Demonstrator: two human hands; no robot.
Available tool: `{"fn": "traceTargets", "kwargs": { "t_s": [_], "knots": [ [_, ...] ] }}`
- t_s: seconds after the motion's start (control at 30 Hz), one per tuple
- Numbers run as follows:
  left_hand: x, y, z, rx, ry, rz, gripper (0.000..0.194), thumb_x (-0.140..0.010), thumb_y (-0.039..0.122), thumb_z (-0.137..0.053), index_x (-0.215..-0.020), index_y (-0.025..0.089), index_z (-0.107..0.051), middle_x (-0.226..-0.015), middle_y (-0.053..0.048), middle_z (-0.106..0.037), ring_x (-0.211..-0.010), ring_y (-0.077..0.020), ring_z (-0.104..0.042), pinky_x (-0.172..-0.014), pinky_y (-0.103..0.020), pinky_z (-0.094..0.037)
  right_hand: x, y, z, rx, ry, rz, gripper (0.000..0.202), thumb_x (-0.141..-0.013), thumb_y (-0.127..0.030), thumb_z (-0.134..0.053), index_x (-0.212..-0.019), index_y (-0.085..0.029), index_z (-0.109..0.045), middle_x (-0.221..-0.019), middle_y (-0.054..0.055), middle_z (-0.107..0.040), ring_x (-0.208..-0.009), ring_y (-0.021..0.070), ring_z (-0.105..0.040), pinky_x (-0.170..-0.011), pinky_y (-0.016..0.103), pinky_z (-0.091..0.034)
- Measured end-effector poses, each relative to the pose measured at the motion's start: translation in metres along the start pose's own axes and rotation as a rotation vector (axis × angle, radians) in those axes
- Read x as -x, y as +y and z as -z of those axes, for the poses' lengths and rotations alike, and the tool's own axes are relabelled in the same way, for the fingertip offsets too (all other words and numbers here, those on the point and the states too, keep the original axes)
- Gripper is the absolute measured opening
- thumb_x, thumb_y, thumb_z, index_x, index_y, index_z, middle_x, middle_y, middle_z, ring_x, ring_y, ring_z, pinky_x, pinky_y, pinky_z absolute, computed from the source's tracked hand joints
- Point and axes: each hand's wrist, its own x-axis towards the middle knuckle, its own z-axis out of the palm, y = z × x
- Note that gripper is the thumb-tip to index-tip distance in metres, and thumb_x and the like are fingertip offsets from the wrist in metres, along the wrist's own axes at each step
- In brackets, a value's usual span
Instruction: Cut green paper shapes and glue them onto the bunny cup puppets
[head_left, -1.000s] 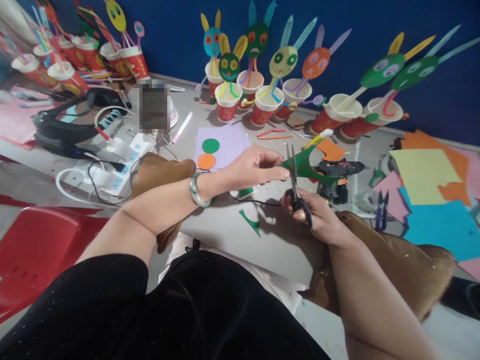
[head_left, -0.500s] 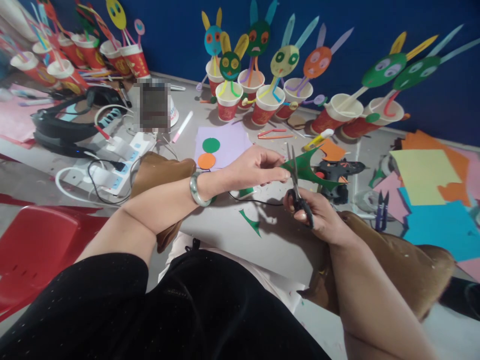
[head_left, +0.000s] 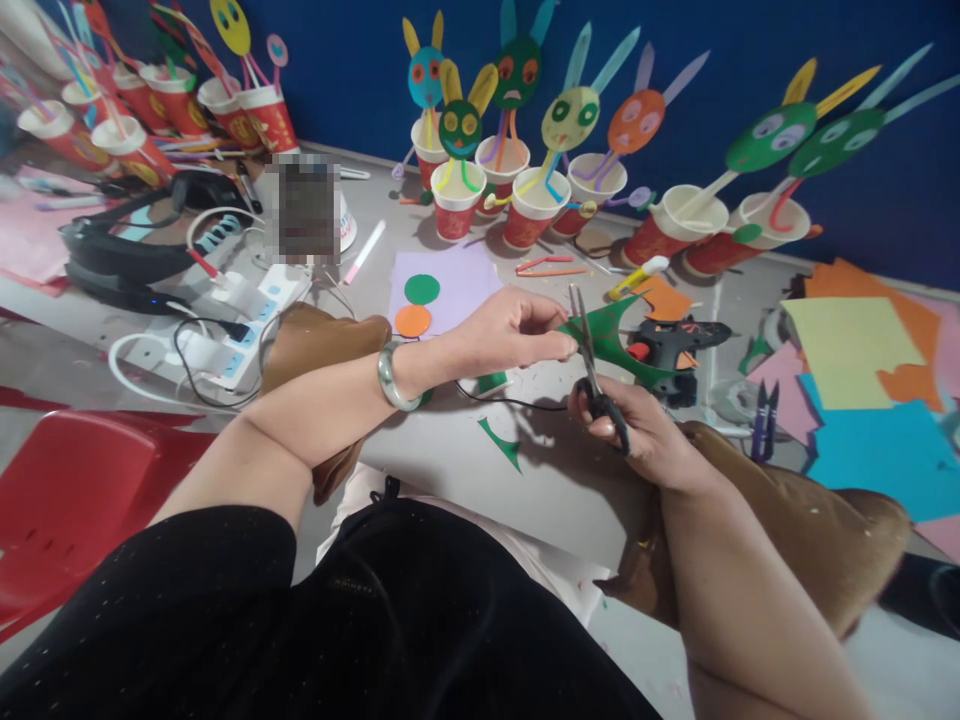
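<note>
Between thumb and fingers, my left hand (head_left: 525,330) pinches the left end of a curved green paper piece (head_left: 613,338) above the table. Black-handled scissors (head_left: 596,385) are gripped in my right hand (head_left: 645,430), blades pointing up and away from me. Their blades cross the paper close to my left fingertips; in this view they look nearly closed. Below my hands a narrow green scrap (head_left: 501,447) lies on the table. A green paper circle (head_left: 421,290) and an orange circle (head_left: 412,321) rest on a lilac sheet (head_left: 469,275) beyond my left wrist.
Red paper cups (head_left: 535,215) with paper rabbit-like figures stand along the back. A black glue gun (head_left: 682,345) lies just right of the paper. Coloured sheets (head_left: 855,350) and purple-handled snips (head_left: 764,425) are at right. At left are a power strip (head_left: 262,330) and a black headset (head_left: 112,250).
The green paper has shifted slightly and its right tip sits a little further left. The scissor blades look closer together. Both hands stay in nearly the same place.
</note>
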Motion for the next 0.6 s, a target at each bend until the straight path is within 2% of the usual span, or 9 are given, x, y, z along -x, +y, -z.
{"fn": "traceTargets", "kwargs": {
  "t_s": [0.27, 0.43, 0.6],
  "knots": [
    [0.0, 0.0002, 0.0006, -0.001, 0.005, -0.026, 0.036, -0.086, 0.014, -0.064, -0.058, 0.019, -0.042, -0.054, 0.009, -0.041, -0.054, -0.0033, -0.034, -0.053, -0.022, -0.026, 0.0013, -0.0033, 0.0015, -0.002, 0.005, 0.008, 0.081, -0.07, -0.101, -0.062, -0.073, -0.02, -0.06, -0.065, -0.001, -0.051, -0.061, 0.0154, -0.043, -0.058, 0.031, -0.033],
    [-0.0003, 0.0012, 0.0017, -0.013, 0.016, -0.057, 0.034, -0.085, 0.02, -0.067, -0.059, 0.019, -0.045, -0.055, 0.008, -0.043, -0.055, -0.0041, -0.037, -0.055, -0.023, -0.029, 0.0018, -0.0036, 0.0009, -0.007, -0.002, 0.051, 0.078, -0.076, -0.099, -0.06, -0.074, -0.021, -0.059, -0.066, -0.001, -0.053, -0.061, 0.0156, -0.045, -0.059, 0.031, -0.034],
    [-0.0011, -0.0007, 0.0013, -0.022, 0.03, -0.056, 0.036, -0.087, 0.019, -0.066, -0.06, 0.019, -0.043, -0.057, 0.008, -0.044, -0.056, -0.004, -0.038, -0.056, -0.023, -0.031, 0.0013, -0.0013, 0.001, -0.027, -0.021, 0.066, 0.077, -0.078, -0.098, -0.059, -0.073, -0.022, -0.056, -0.067, 0.0, -0.054, -0.061, 0.0158, -0.046, -0.059, 0.031, -0.034]
  ]
}}
